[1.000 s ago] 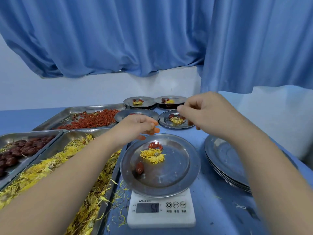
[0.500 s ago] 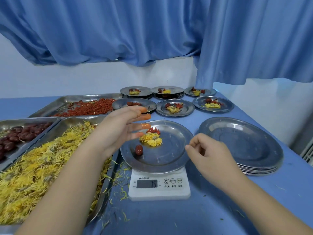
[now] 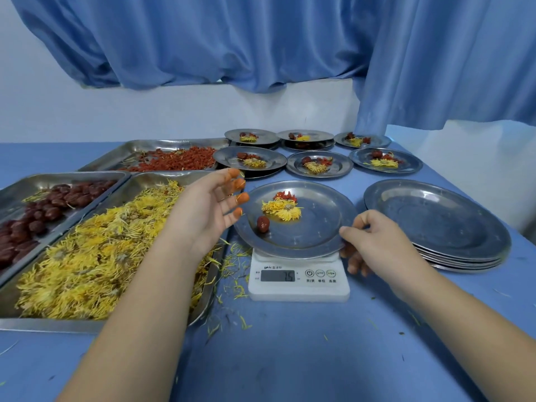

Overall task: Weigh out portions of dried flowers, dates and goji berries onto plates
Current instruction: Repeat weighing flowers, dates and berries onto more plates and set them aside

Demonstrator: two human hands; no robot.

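Observation:
A steel plate (image 3: 313, 233) sits on a white digital scale (image 3: 298, 281) whose display reads 7.5. On the plate lie a yellow dried flower (image 3: 282, 209), a few goji berries (image 3: 285, 195) and one date (image 3: 263, 224). My right hand (image 3: 374, 245) grips the plate's right rim, thumb on top and fingers beneath. My left hand (image 3: 211, 207) hovers at the plate's left edge, fingers spread and stained orange, holding nothing. Three trays stand at the left: dried flowers (image 3: 95, 256), dates (image 3: 34, 216) and goji berries (image 3: 177, 161).
Several filled plates stand in two rows at the back (image 3: 319, 166). A stack of bare plates (image 3: 438, 224) rests to the right of the scale. Loose petals (image 3: 232, 274) litter the blue tabletop by the scale. Blue curtains hang behind.
My right hand came down from above the back plates and took hold of the plate's right rim. My left hand opened after dropping goji berries. The scale reading rose from 5.0 to 7.5.

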